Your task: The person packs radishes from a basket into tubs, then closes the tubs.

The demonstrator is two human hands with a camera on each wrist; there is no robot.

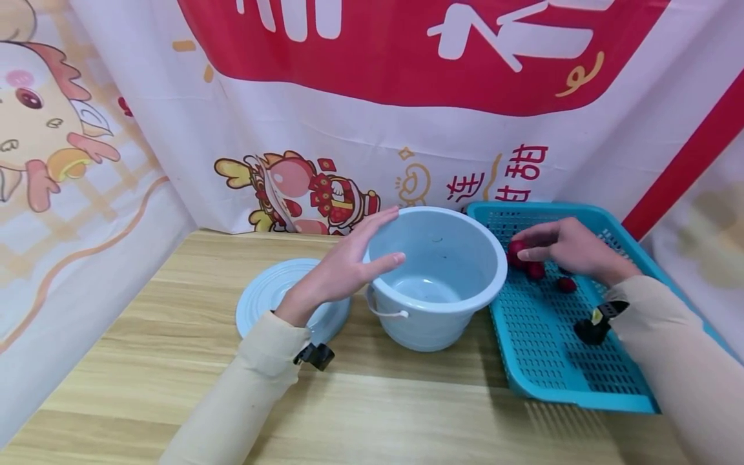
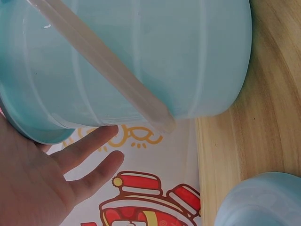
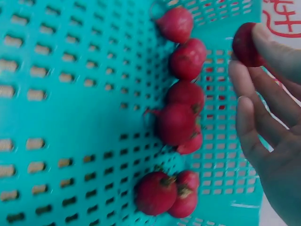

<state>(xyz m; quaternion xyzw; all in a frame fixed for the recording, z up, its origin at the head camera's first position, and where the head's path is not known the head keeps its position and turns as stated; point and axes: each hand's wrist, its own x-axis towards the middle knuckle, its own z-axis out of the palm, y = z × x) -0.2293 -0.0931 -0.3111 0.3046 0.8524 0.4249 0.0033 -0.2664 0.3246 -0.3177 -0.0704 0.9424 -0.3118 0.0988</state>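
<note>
My right hand pinches a small red radish between thumb and fingertips, raised over the far part of the teal basket. Several more radishes lie beneath it in that basket, some with thin roots showing. At the left side of a light blue bucket, my left hand has its fingers extended along the rim and its thumb reaching over the opening. The bucket stands upright, and no radish shows inside it. Its pale handle hangs down on the side facing me.
A round light blue lid lies on the wooden table left of the bucket, partly hidden by my left forearm. The basket sits close against the bucket's right side. Behind everything hangs a printed white and red cloth.
</note>
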